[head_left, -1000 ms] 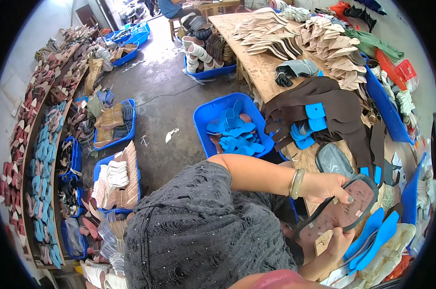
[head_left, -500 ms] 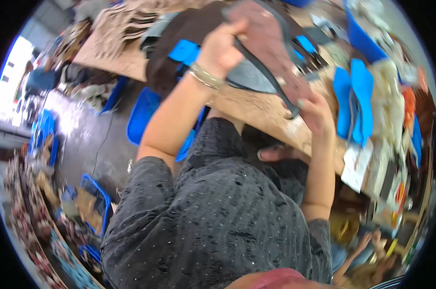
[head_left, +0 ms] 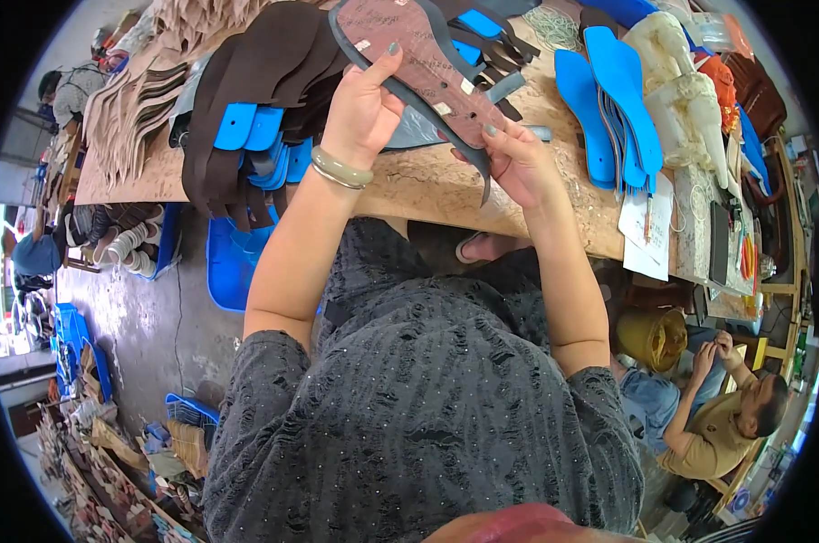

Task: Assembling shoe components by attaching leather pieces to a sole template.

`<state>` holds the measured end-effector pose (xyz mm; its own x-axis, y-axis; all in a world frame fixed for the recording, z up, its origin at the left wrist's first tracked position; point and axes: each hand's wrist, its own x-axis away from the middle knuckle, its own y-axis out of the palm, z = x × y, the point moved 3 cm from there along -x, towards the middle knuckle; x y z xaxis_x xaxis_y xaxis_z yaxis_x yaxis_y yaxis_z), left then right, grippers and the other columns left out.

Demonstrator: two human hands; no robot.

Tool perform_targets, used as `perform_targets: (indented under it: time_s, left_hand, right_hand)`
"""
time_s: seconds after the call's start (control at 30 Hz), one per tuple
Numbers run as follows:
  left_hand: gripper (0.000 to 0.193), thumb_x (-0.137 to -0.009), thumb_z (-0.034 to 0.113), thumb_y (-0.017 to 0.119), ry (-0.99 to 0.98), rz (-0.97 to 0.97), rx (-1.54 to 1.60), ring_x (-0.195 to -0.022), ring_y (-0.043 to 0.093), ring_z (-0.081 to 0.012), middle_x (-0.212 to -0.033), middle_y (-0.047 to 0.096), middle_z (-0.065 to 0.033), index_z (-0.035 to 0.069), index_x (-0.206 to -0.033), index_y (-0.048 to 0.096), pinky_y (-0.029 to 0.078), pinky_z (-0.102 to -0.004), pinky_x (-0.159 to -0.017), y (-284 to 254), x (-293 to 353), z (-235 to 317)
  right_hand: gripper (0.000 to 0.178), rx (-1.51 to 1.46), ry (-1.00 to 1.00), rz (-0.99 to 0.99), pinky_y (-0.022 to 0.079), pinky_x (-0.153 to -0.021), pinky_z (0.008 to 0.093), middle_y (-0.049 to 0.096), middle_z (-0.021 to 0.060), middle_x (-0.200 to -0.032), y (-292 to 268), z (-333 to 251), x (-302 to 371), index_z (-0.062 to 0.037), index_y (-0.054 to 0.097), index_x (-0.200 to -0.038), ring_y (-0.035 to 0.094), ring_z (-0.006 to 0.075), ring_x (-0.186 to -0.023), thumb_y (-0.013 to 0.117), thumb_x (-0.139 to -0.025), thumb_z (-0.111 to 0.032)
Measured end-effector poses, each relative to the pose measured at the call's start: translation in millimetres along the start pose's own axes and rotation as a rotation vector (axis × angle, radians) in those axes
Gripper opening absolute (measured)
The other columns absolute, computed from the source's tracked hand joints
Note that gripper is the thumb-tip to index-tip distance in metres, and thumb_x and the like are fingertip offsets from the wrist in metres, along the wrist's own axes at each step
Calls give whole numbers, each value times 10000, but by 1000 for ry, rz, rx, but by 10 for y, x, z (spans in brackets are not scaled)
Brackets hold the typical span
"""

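Note:
In front of me, over the table's near edge, a reddish-brown insole (head_left: 427, 68) is held slanting, its wide end up at the left. A dark layer shows along its lower edge and ends in a thin dangling tip. My left hand (head_left: 366, 116), with a pale bangle at the wrist, grips the wider part, thumb on top. My right hand (head_left: 521, 163) pinches the narrow end between thumb and fingers. Beyond the left hand lie fanned dark brown sole pieces (head_left: 269, 59), with several blue pieces (head_left: 252, 127) among them.
Blue insoles (head_left: 613, 104) are stacked at the right on the wooden table (head_left: 445, 195), beside white papers (head_left: 646, 231) and pale shoe lasts (head_left: 685, 118). Tan cut pieces (head_left: 124, 118) lie far left. A blue bin (head_left: 233, 262) stands below the edge. Another person (head_left: 722, 407) sits at lower right.
The whole view has shifted and sharpened. Both hands keep hold of the insole, which now sits farther left and higher in the picture. Its dark layer lies closer against the brown one.

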<state>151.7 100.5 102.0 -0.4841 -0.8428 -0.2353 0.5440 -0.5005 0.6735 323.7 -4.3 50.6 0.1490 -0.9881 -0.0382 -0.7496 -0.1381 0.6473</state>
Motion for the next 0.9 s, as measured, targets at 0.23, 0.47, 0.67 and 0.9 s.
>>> perform_targets:
  time_s: [0.23,0.47,0.67,0.9]
  left_hand:
    - [271,-968,130,603,45,79,-43,-1117,613,-204,-1205,640,-89,5,-1207,577,501,-375,-964,-21,-24,-41]
    - [459,-978,356,599,-114,331,-500,-1076,573,-173,-1210,585,-45,55,-1309,498,493,-363,-935,-153,328,-45]
    - [520,-996,213,566,-141,176,-507,-1193,540,-223,-1321,500,-131,27,-1441,370,470,-349,-976,-74,719,-295]
    - [248,-918,63,587,134,-48,-1161,-1115,585,-250,-1191,600,-119,6,-1155,628,464,-338,-946,-100,853,-246]
  right_hand:
    - [387,21,-9,76,532,-937,340,650,131,-1211,-32,96,14,38,536,-1303,651,194,-1067,591,-940,-85]
    - [403,164,-131,250,535,-886,346,629,103,-1244,127,148,237,25,530,-1323,625,185,-1086,602,-944,-93]
    - [377,473,-455,404,519,-808,268,666,81,-1146,12,-459,-62,35,549,-1318,635,142,-942,575,-961,-84]
    - [349,1731,-953,478,449,-945,350,652,124,-1169,-443,-1103,-1458,-74,619,-1230,583,278,-1092,640,-889,-142]
